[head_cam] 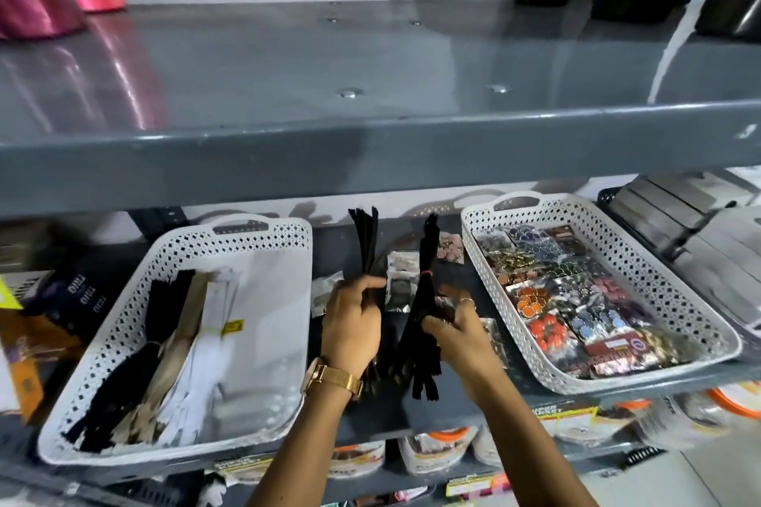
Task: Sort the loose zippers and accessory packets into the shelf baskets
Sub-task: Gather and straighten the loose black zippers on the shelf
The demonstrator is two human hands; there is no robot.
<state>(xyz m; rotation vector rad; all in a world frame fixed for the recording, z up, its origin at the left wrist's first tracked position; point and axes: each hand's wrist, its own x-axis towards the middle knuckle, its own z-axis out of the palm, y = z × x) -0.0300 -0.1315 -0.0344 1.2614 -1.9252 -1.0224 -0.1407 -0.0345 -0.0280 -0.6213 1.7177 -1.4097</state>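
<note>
Between two white baskets on the grey shelf, my left hand (354, 317) grips a bunch of black zippers (366, 243) that fans upward. My right hand (457, 331) holds a second black zipper bundle (424, 300) tied with a pink band, its ends hanging over the shelf's front. The left basket (255, 230) holds black, beige and white zippers along its left side. The right basket (642, 259) is packed with colourful accessory packets (547, 300). Several loose packets (397, 280) lie on the shelf behind my hands.
A grey upper shelf (370, 136) overhangs close above the baskets. Dark boxes (78, 296) sit left of the left basket, and a dark basket of grey cards (692, 226) stands at far right. Packaged goods (576, 420) fill the shelf below.
</note>
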